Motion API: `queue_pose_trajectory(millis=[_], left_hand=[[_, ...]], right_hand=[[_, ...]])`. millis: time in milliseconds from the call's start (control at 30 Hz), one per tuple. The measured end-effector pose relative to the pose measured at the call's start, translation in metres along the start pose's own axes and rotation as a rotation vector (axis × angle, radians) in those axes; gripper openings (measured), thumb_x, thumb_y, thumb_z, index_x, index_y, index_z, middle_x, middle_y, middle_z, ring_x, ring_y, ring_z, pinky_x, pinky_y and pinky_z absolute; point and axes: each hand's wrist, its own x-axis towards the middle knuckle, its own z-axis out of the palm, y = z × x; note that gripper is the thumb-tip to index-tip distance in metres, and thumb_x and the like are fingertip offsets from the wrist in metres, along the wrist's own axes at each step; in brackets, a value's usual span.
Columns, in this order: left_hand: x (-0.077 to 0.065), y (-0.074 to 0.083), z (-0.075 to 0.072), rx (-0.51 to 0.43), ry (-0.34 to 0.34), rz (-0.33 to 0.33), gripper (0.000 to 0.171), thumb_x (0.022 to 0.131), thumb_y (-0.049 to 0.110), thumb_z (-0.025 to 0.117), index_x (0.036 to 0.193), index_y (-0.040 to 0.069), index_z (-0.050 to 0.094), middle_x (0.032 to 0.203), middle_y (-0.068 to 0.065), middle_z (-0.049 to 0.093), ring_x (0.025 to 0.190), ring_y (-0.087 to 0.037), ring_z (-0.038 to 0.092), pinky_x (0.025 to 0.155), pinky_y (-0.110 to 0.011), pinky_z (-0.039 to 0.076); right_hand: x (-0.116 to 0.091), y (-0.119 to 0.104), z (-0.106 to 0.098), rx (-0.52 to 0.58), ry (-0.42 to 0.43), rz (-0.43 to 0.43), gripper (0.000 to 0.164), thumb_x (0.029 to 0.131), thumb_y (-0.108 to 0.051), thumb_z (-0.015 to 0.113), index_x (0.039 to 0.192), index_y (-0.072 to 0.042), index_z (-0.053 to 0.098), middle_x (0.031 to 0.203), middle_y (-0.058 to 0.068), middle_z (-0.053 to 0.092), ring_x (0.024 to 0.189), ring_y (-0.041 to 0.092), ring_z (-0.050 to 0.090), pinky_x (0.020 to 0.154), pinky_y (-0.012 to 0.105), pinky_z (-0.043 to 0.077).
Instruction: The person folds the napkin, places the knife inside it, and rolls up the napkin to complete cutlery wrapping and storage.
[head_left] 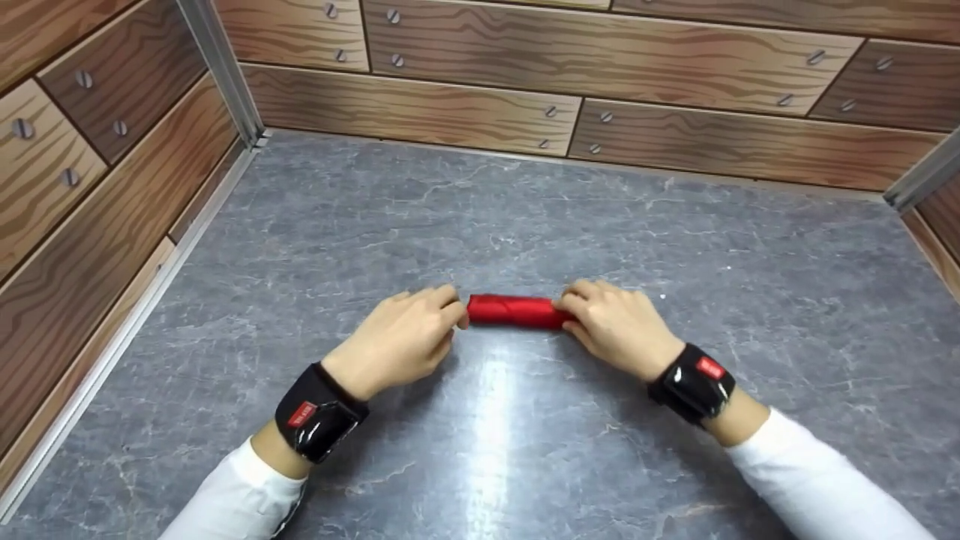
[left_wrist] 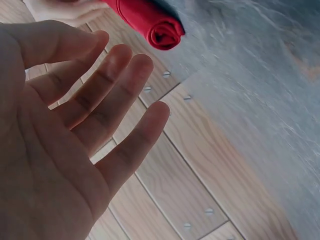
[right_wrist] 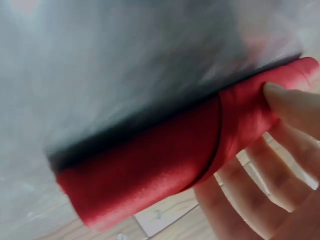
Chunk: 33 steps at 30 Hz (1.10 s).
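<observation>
A red cloth (head_left: pixel 514 310), wound into a tight roll, lies crosswise on the grey surface between both hands. Its spiral end (left_wrist: pixel 166 36) shows in the left wrist view. My left hand (head_left: pixel 405 334) is by the roll's left end, fingers bent loosely; seen from the wrist, there is a gap between its fingertips (left_wrist: pixel 159 110) and the cloth, and the palm holds nothing. At the other end my right hand (head_left: pixel 619 324) grips the roll, the thumb (right_wrist: pixel 290 104) on one side and the fingers (right_wrist: pixel 245 197) along the opposite side.
The grey marbled surface (head_left: pixel 495 202) runs up to a wood-patterned back wall (head_left: pixel 465 105). A similar wall (head_left: pixel 112 210) with a metal edge stands on the left. Both wrists wear black bands (head_left: pixel 319 412).
</observation>
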Motion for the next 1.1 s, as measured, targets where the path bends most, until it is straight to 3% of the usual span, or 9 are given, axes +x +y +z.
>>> queue_pose_trajectory(millis=[300, 433, 700, 800, 867, 1000, 1100], left_hand=[[0.001, -0.004, -0.001, -0.001, -0.022, -0.006, 0.018, 0.104, -0.005, 0.07, 0.117, 0.001, 0.08, 0.115, -0.014, 0.078, 0.106, -0.034, 0.081, 0.092, -0.05, 0.071], [0.0, -0.002, 0.0, -0.012, -0.028, -0.001, 0.017, 0.105, -0.004, 0.071, 0.118, 0.0, 0.08, 0.116, -0.014, 0.078, 0.107, -0.034, 0.081, 0.093, -0.05, 0.072], [-0.001, 0.002, 0.002, -0.036, -0.04, 0.008, 0.017, 0.104, -0.005, 0.073, 0.118, 0.001, 0.08, 0.118, -0.014, 0.079, 0.108, -0.033, 0.081, 0.096, -0.048, 0.072], [0.001, 0.002, 0.002, -0.038, -0.041, 0.019, 0.017, 0.104, -0.005, 0.072, 0.118, 0.0, 0.08, 0.117, -0.014, 0.078, 0.107, -0.033, 0.081, 0.096, -0.048, 0.072], [0.001, 0.0, 0.0, -0.038, -0.039, 0.011, 0.017, 0.104, -0.005, 0.072, 0.118, 0.0, 0.08, 0.117, -0.015, 0.078, 0.106, -0.033, 0.081, 0.095, -0.049, 0.072], [0.003, -0.01, -0.004, -0.026, 0.001, -0.016, 0.017, 0.102, -0.005, 0.072, 0.117, -0.003, 0.079, 0.117, -0.018, 0.078, 0.104, -0.036, 0.08, 0.093, -0.052, 0.072], [0.008, -0.026, -0.008, 0.016, 0.051, -0.081, 0.02, 0.1, -0.002, 0.074, 0.12, -0.005, 0.078, 0.125, -0.022, 0.077, 0.111, -0.041, 0.078, 0.097, -0.058, 0.07]], right_hand=[[0.049, 0.057, 0.006, 0.019, -0.098, 0.237, 0.019, 0.106, -0.005, 0.08, 0.124, 0.0, 0.081, 0.119, 0.024, 0.08, 0.104, 0.05, 0.082, 0.083, 0.066, 0.071], [0.07, 0.086, 0.016, 0.037, -0.098, 0.348, 0.023, 0.107, -0.004, 0.077, 0.129, 0.002, 0.08, 0.127, 0.028, 0.079, 0.112, 0.057, 0.08, 0.093, 0.072, 0.069], [0.083, 0.181, 0.091, 0.03, -0.013, 0.438, 0.03, 0.105, -0.01, 0.08, 0.135, -0.009, 0.083, 0.135, 0.021, 0.079, 0.117, 0.06, 0.079, 0.092, 0.077, 0.065], [0.082, 0.2, 0.105, 0.022, -0.018, 0.441, 0.032, 0.105, -0.012, 0.081, 0.137, -0.01, 0.083, 0.138, 0.02, 0.078, 0.12, 0.058, 0.079, 0.094, 0.074, 0.066], [0.085, 0.203, 0.109, 0.022, -0.015, 0.426, 0.033, 0.106, -0.013, 0.08, 0.139, -0.009, 0.082, 0.139, 0.02, 0.078, 0.121, 0.057, 0.079, 0.095, 0.074, 0.066], [0.086, 0.138, 0.057, 0.08, 0.002, 0.426, 0.04, 0.11, -0.01, 0.072, 0.149, -0.002, 0.076, 0.15, 0.027, 0.075, 0.135, 0.059, 0.074, 0.113, 0.071, 0.062], [0.079, 0.09, 0.013, 0.125, 0.025, 0.447, 0.049, 0.111, -0.01, 0.068, 0.159, 0.001, 0.068, 0.162, 0.03, 0.069, 0.15, 0.057, 0.067, 0.129, 0.07, 0.052]])
